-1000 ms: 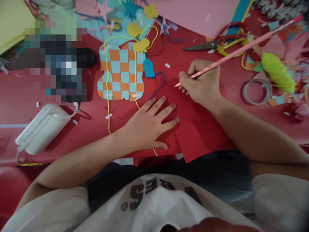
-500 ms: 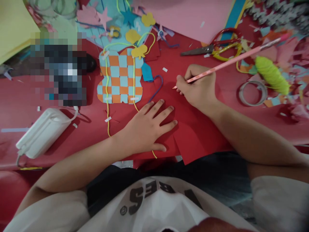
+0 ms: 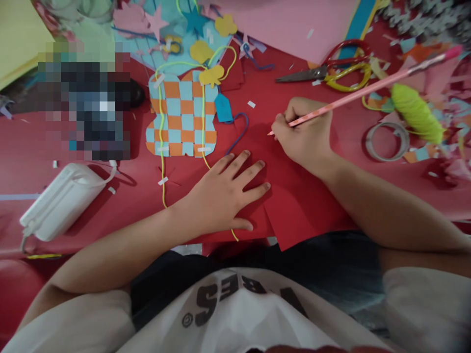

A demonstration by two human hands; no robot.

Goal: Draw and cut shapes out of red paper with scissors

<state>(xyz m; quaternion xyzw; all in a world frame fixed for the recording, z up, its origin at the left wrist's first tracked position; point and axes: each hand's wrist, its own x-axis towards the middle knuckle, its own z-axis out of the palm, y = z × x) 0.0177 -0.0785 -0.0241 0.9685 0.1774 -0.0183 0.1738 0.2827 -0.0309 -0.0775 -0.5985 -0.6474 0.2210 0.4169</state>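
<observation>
My right hand (image 3: 303, 135) grips a pink pencil (image 3: 353, 99), its tip at or just above the red paper (image 3: 294, 208). Fingers spread, my left hand (image 3: 224, 196) lies flat on that paper, palm down. Partly beneath my left hand runs a yellow string (image 3: 164, 184). Up and left of that hand is a woven orange and light-blue paper piece (image 3: 182, 115), with yellow strings taped down its length. A blue paper tag (image 3: 222, 109) on a dark blue string lies at the woven piece's right edge.
Scissors (image 3: 324, 73) lie beyond my right hand. A tape roll (image 3: 387, 140) and neon yellow yarn (image 3: 417, 113) sit to its right among paper scraps. A white power bank (image 3: 62, 201) with a cable is at left. Pink paper (image 3: 294, 24) and paper cut-outs (image 3: 194, 22) lie at the back.
My right hand and the pencil have shifted slightly to the right, the tip moving a little rightward over the red paper. My left hand stays flat in place.
</observation>
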